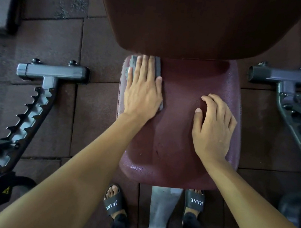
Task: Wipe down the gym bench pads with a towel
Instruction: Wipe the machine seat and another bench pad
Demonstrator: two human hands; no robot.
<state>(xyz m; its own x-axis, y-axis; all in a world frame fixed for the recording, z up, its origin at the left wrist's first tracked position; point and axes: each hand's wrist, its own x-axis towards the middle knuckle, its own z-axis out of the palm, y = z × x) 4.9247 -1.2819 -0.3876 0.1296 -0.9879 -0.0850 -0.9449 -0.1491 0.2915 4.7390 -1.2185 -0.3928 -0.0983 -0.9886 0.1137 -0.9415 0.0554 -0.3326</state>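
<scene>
The towel point(158, 67) is pressed flat on the seat surface point(175, 153), far left corner just beside the back pad point(192, 21), by the left hand point(142, 92), grip spread, while the right hand point(213, 128) is rested alongside, grip loosely curled, empty.

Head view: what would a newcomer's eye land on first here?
The left hand presses a grey towel flat on the far-left corner of the maroon seat pad. The right hand rests on the pad's right side, holding nothing. A toothed metal rack sits at left.
</scene>
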